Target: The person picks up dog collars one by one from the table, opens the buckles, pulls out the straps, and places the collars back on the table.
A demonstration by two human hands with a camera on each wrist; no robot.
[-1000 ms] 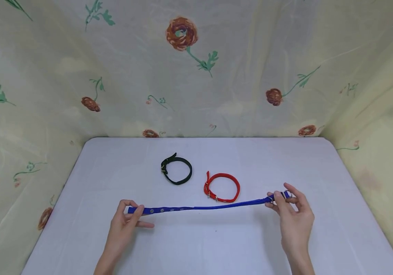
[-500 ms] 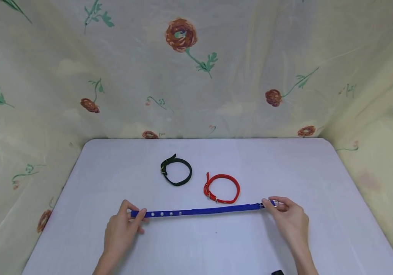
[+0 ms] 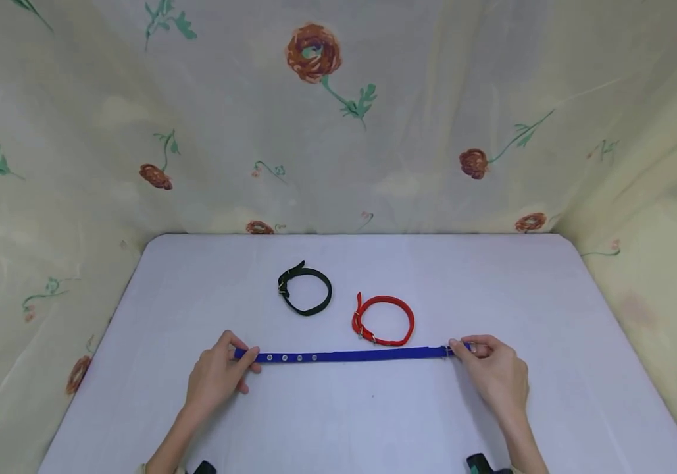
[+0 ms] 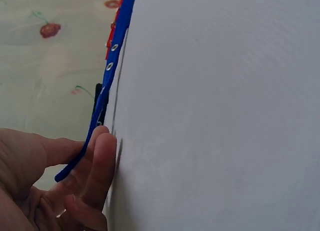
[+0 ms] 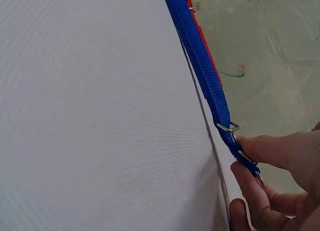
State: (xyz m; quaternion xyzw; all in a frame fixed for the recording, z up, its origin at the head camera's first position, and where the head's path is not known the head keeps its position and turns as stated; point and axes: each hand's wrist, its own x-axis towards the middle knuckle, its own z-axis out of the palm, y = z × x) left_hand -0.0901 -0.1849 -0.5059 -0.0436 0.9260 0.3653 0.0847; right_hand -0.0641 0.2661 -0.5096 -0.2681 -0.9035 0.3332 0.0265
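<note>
A blue collar [image 3: 374, 355] with metal eyelets is stretched straight between both hands, low over the white table. My left hand [image 3: 216, 372] pinches its eyelet end between thumb and fingers; in the left wrist view the tip of the collar [image 4: 75, 166] sticks out past the fingers. At the other end my right hand [image 3: 495, 372] pinches the collar beside its metal buckle, and the right wrist view shows a metal loop [image 5: 228, 127] just above the fingertips. Behind the strap lie a red collar [image 3: 407, 309] and a dark green collar [image 3: 329, 289], each buckled into a ring.
The white table [image 3: 374, 421] has rounded far corners. Pale floral cloth [image 3: 397, 131] hangs behind it and along both sides. Dark wrist devices [image 3: 480, 463] show at the bottom edge.
The blue collar has gone from slightly sagging and tilted to straight and nearly level. My right hand has moved left and lower, and my left hand has shifted slightly right.
</note>
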